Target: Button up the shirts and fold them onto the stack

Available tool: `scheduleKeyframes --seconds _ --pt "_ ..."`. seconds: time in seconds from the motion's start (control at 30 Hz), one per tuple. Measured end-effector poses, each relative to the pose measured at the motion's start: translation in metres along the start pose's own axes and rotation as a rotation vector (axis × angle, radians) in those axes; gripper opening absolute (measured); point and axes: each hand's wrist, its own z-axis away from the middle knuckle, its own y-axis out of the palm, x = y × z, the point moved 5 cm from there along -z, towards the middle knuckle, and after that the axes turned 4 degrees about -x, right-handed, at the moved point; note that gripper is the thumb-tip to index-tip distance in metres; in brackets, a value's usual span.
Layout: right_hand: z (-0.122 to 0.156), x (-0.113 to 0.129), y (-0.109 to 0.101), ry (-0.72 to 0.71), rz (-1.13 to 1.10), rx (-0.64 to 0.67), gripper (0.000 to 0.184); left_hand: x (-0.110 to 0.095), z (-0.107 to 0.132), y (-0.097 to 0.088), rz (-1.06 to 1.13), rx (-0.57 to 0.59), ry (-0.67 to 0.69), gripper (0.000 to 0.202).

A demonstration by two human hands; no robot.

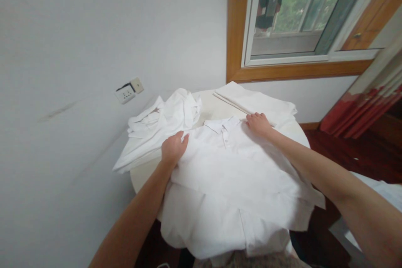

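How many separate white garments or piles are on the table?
3: a collared shirt spread under the left hand and right hand, a crumpled heap at the left rear, a folded piece at the back right. More may be hidden.

The round pale surface (212, 111) carries three white things — a collared shirt (232, 167) spread flat in the middle and hanging over the near edge, a crumpled heap of clothes (157, 127) at left, a folded stack (254, 100) at the far right.
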Motion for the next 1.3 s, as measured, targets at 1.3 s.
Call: scheduleKeyframes --seconds 1.3 --pt "-0.123 0.049 0.029 0.088 -0.346 0.201 0.042 0.023 -0.026 -0.003 0.017 -0.074 -0.056 0.045"
